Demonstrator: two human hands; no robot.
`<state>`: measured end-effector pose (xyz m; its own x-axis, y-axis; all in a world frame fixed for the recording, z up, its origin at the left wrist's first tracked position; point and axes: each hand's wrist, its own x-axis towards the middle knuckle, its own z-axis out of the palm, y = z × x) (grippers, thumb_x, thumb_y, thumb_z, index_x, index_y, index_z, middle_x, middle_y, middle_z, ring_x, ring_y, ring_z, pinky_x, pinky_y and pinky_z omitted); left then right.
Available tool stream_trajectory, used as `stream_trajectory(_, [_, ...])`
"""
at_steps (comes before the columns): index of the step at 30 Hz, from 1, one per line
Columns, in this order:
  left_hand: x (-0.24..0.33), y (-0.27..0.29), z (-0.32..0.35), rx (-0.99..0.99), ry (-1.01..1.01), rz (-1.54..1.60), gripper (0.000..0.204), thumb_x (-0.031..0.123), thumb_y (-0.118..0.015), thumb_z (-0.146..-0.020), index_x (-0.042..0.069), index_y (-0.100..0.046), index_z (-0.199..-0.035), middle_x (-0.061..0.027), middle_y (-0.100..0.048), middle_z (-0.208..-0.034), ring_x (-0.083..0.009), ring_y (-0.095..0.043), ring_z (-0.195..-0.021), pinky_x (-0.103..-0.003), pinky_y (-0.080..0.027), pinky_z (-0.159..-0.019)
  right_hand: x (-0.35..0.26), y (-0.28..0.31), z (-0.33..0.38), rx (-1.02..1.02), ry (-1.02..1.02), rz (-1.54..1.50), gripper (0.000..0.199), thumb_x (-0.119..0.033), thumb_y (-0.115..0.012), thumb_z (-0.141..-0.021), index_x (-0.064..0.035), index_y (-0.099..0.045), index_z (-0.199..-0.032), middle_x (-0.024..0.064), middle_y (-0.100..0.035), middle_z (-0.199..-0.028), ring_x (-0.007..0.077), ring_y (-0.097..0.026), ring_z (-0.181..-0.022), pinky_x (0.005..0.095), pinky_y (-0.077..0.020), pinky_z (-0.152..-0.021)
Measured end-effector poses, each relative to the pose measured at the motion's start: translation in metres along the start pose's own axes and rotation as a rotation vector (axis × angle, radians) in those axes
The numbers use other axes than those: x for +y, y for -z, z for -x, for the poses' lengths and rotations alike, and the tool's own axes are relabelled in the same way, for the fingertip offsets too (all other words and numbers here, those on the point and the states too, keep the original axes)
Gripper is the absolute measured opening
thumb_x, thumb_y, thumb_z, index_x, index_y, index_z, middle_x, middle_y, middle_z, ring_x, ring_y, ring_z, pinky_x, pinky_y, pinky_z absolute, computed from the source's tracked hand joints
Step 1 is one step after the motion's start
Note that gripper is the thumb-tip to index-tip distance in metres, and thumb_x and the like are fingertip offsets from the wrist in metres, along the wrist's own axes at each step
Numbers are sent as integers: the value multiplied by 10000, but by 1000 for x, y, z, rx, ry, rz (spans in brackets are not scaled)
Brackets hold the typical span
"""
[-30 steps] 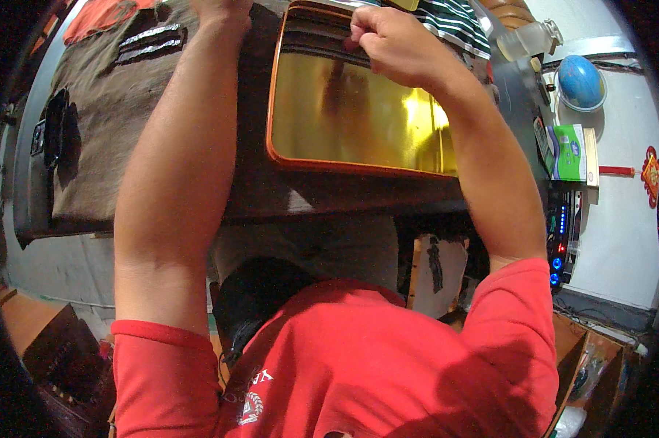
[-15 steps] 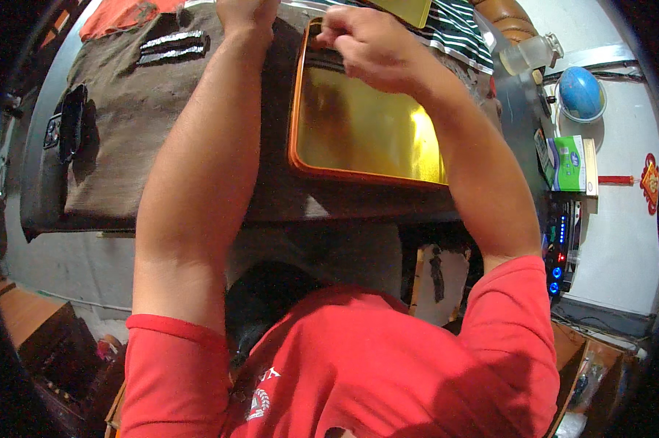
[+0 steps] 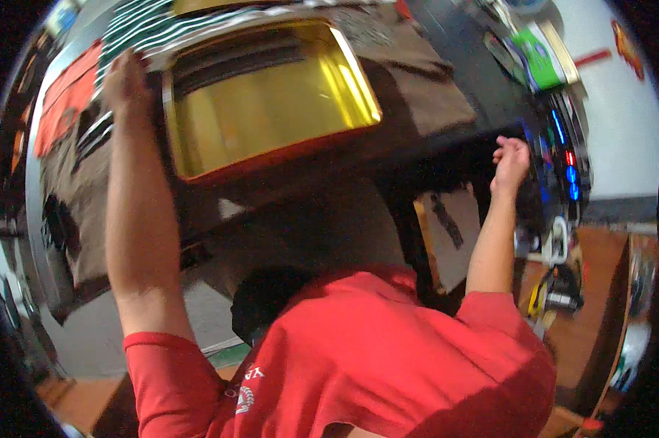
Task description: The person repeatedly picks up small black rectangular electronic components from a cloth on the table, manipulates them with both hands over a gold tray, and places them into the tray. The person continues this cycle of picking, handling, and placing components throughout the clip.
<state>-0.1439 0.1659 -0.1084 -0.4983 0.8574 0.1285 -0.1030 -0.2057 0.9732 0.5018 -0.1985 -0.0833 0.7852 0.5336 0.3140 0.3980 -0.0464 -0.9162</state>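
Observation:
A shiny gold rectangular tray [image 3: 260, 120] with raised sides and a reddish-orange outer edge lies on the brown cloth [image 3: 435, 98] over the table. Just left of the tray is my left hand [image 3: 127, 84], near the striped cloth; its fingers are smeared, and I cannot see anything held. My right hand [image 3: 510, 166] is away from the tray, off the table's near right side. Its fingers are loosely bent and apart, with nothing visible in them. The nearest thing to it is a dark device [image 3: 566, 157] with blue and red lights.
A green-and-white striped cloth [image 3: 136, 33] and an orange cloth [image 3: 66, 102] lie at the far left. Part of another gold piece [image 3: 205, 6] shows at the top edge. At right are a green and white package [image 3: 537, 58] and a wooden cabinet [image 3: 603, 285].
My right hand has left the tray's far-left corner and swung right and nearer to my body. My left hand sits lower in view. The view has turned, shifting the tray leftward.

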Motion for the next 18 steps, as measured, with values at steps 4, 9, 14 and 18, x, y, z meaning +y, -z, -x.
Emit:
stream_trajectory(4, [-32, 28, -55, -160, -131, -130, 272, 251, -686, -953, 28, -715, -1106, -86, -754, -991, -199, -708, -878, -337, -561, -784, 181, 150, 68, 225, -481, 206, 124, -149, -605, -997, -51, -617, -1071, 78, -696, -981, 166, -592, -720, 303, -495, -648])
stream_trajectory(9, [-47, 79, -128, -425, -590, -856, 322, 317, -637, -1008, 56, -720, -1176, -38, -769, -1053, -142, -708, -967, -314, -551, -838, 338, 248, 172, 501, -994, 439, 248, -205, -504, -1039, -47, -637, -1177, 101, -679, -1058, 228, -631, -871, 412, -527, -756])
stream_trajectory(14, [-38, 112, -146, -274, -672, -1087, 371, 357, -531, -1062, 79, -728, -1208, -35, -768, -1098, -141, -699, -1001, -319, -518, -894, 397, 260, 227, 204, -902, 745, 349, -246, -582, -986, -12, -639, -1239, 195, -694, -1163, 312, -682, -975, 458, -542, -827])
stream_trajectory(18, [-32, 109, -136, -261, -566, -1138, 368, 352, -531, -1061, 79, -725, -1212, -37, -767, -1102, -146, -698, -1004, -322, -518, -896, 398, 248, 236, 145, -638, 908, 459, -215, -730, -857, 17, -635, -1241, 236, -690, -1178, 374, -677, -1069, 473, -536, -930])
